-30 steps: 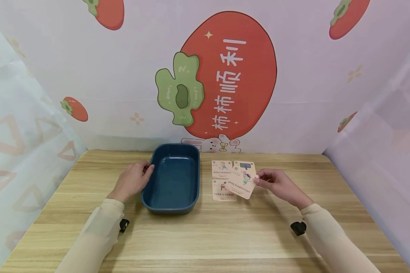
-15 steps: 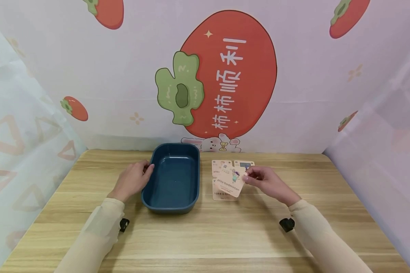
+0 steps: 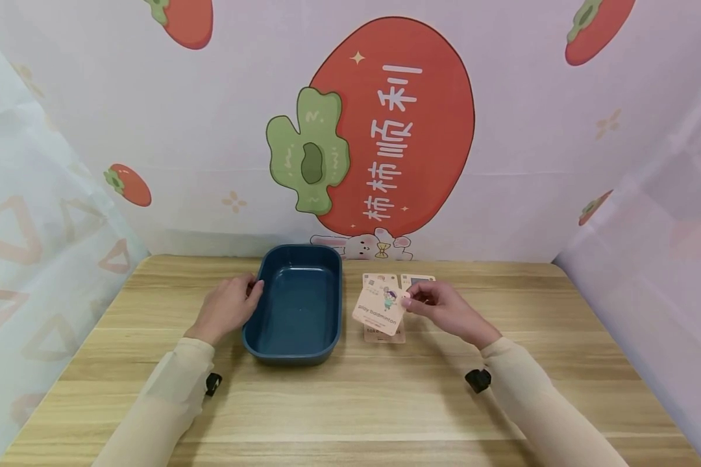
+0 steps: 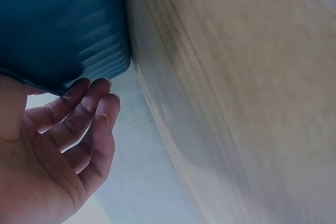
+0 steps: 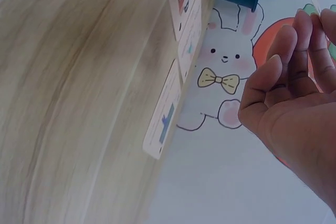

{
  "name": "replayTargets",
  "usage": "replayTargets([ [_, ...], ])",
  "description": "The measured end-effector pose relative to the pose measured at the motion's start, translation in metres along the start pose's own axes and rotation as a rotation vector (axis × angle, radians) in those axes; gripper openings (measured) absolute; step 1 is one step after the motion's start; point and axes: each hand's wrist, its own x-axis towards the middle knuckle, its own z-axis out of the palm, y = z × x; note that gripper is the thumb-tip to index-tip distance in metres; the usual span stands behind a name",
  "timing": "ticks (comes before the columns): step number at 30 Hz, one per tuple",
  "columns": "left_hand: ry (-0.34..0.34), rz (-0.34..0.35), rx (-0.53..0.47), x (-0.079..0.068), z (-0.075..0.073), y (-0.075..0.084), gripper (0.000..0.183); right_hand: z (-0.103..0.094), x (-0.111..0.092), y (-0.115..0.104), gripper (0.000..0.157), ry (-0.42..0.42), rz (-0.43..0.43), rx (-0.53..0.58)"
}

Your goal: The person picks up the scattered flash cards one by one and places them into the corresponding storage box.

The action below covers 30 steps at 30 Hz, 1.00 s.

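Observation:
A flash card (image 3: 382, 305) reading "play badminton" is tilted in the air above the table, its right edge pinched between the thumb and fingers of my right hand (image 3: 451, 312). Beneath it, partly covered, lie a "take a break" card (image 3: 384, 336) and another card (image 3: 371, 277) behind. A further card (image 3: 418, 279) with a blue picture lies behind my right fingers; the right wrist view shows this blue-picture card (image 5: 164, 116) flat on the wood. My left hand (image 3: 229, 306) grips the left rim of a dark blue plastic bin (image 3: 295, 358), thumb over the rim and fingers against the outer wall.
The wooden table (image 3: 350, 415) meets a backdrop (image 3: 210, 117) printed with persimmons and a rabbit. Similar cloth hangs at both sides. The bin's inside shows bare, to the left of the cards.
My right hand has carried the badminton card leftward, from over the blue-picture card to over the two left cards. The left hand and the bin have stayed in place.

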Motion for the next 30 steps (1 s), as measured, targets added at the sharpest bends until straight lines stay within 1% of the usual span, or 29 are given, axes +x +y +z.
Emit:
replayTargets([
  [6,0.005,-0.002,0.012,0.000,0.000,0.002,0.028,0.004,0.005,-0.006,0.015,-0.012,0.000,0.019],
  [12,0.017,0.005,0.029,0.000,0.001,0.002,0.029,0.009,0.010,-0.011,0.012,-0.008,-0.006,0.027],
  [21,0.024,0.012,0.028,-0.001,0.001,0.002,0.029,0.019,0.020,-0.021,0.014,-0.031,-0.016,0.051],
  [30,0.034,0.016,0.030,-0.001,0.001,0.002,0.030,0.026,0.027,-0.028,0.012,-0.040,-0.031,0.081],
])
